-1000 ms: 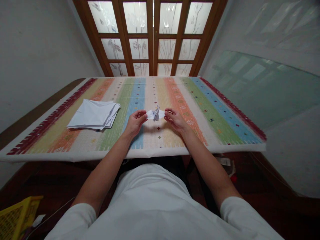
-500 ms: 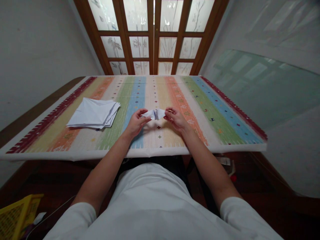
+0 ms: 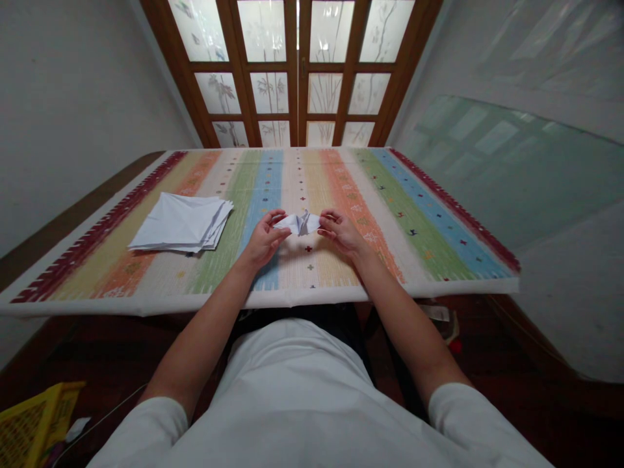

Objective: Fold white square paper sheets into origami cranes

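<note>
Small white origami figure (image 3: 298, 223), held by its two outer points between bare hands, just above the pale middle stripes of a striped woven cloth (image 3: 312, 273). Left hand (image 3: 266, 239): thumb and forefinger apparently pinching the left point, remaining fingers loosely curled, not spread. Right hand (image 3: 342, 234): fingertips gathered close together on the right point, exact grip too small to make out. Raised crease at the centre of the figure, free of both hands. Loose stack of paper squares (image 3: 181, 223) on the cloth to the left, just beyond the left wrist. Frosted wooden doors (image 3: 292, 71) ahead; glass pane (image 3: 511, 169) leaning at right; yellow crate (image 3: 29, 435) on the floor at lower left.

Main risks: a tear or a pulled-out crease at the centre from too strong a tug, a lopsided shape from uneven tension between the hands, a drop from so light a pinch, and a scattered stack from a careless sweep of the left forearm.
</note>
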### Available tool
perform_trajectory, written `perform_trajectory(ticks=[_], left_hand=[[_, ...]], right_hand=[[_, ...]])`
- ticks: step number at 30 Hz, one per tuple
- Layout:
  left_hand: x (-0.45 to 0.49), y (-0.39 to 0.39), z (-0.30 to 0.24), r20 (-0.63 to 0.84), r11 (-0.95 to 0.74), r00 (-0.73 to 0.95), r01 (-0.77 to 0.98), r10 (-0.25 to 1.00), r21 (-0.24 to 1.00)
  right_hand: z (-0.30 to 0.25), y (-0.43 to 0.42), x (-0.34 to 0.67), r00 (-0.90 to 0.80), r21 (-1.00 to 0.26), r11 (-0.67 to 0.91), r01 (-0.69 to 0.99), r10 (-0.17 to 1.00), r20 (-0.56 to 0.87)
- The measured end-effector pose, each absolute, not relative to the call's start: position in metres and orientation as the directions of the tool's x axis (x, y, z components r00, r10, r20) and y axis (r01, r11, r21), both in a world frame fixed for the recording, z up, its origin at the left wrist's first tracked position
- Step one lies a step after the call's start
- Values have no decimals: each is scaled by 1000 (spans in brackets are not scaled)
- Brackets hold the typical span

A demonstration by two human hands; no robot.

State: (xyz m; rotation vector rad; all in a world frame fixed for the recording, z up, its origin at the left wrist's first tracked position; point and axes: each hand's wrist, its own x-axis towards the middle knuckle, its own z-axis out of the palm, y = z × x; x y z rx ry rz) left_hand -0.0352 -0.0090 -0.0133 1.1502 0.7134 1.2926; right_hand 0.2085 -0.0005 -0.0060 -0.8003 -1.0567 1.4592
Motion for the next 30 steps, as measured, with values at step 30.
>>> perform_trajectory(ticks=[30], left_hand=[[-46,-10,-4,556,-353,-152,630,818,692]], right_hand=[[-22,48,300,791,-893,381,-239,610,48]])
